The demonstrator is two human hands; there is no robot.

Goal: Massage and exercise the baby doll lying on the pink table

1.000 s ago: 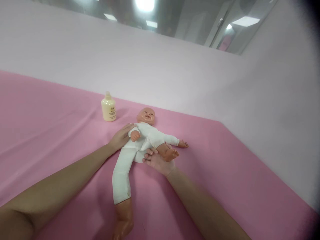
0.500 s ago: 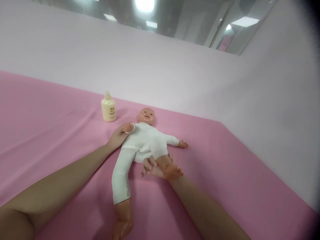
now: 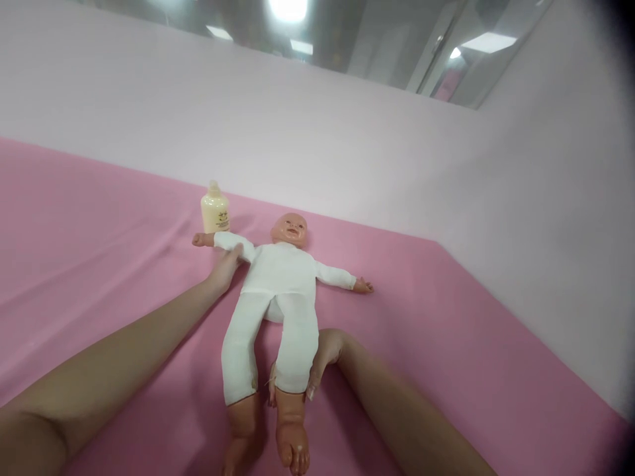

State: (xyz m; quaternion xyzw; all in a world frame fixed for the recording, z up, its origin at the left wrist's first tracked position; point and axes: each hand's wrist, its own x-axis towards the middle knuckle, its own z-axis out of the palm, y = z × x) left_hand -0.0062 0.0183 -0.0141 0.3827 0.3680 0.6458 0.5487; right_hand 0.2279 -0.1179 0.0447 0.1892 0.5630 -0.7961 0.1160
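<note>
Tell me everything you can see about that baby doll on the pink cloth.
The baby doll lies face up on the pink cloth, arms spread, legs straight toward the camera. Its body is soft white fabric; the head, hands and feet look like tan plastic. The left hand touches one sleeve near the shoulder. The right hand wraps around one lower leg. A cream bottle stands just behind its outstretched arm.

Single head view, looking forward-down, close over pink table (image 3: 446,317).

A pink cloth (image 3: 89,218) meets a pale wall (image 3: 307,132), with lit ceiling panels (image 3: 489,41) above.
</note>
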